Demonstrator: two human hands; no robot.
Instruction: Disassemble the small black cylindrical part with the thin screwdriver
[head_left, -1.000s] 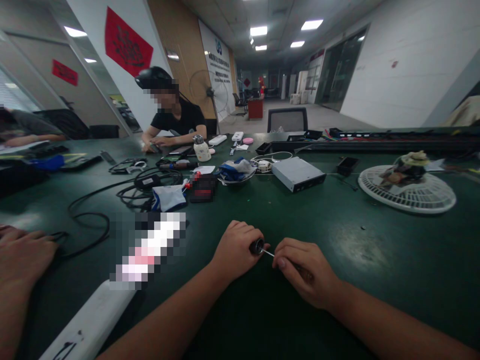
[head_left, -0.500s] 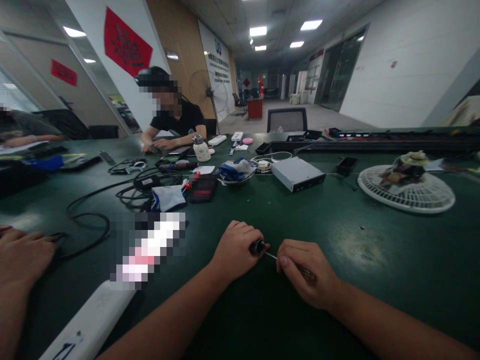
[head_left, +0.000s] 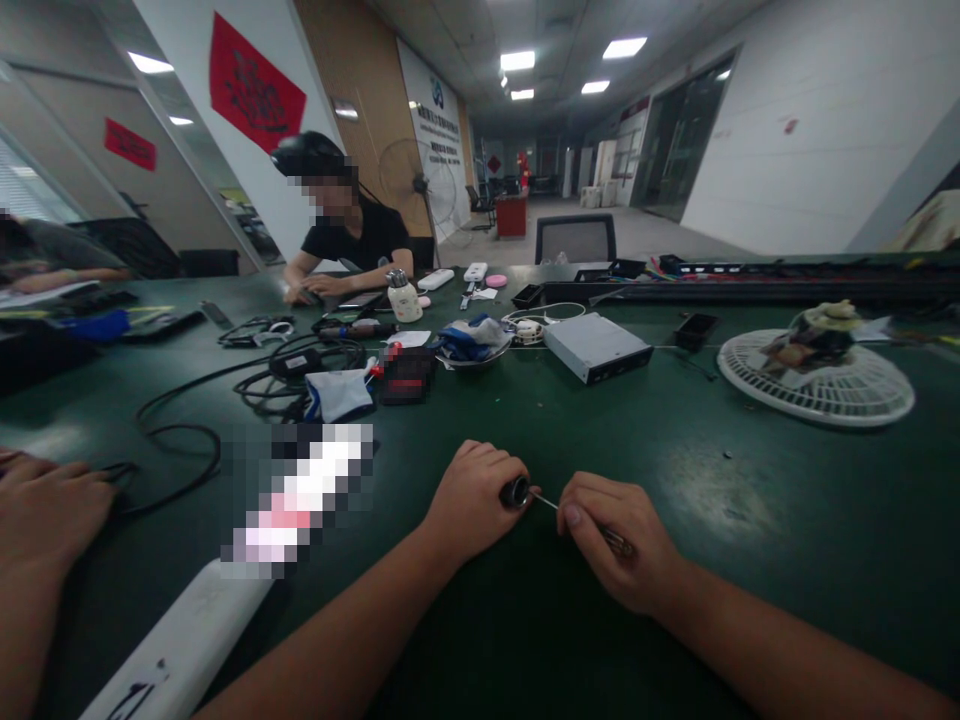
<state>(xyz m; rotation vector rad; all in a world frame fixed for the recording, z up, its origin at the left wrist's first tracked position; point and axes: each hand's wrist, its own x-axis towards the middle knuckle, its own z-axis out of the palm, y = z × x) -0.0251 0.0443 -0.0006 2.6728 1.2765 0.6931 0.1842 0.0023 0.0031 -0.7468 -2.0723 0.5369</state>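
The left hand (head_left: 476,500) is wrapping its fingers tightly around a small black knob (head_left: 514,491) — the right hand (head_left: 619,545) is pinching a thin screwdriver (head_left: 545,502), holding it straight and steady.

An electronics workshop in an open office hall: long green workbench (head_left: 787,540), coiled black cables (head_left: 259,393), metal drive enclosure (head_left: 596,347).

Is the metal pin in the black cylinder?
Cannot tell: the pin meets the black cylinder in the left hand, but the join is too small.
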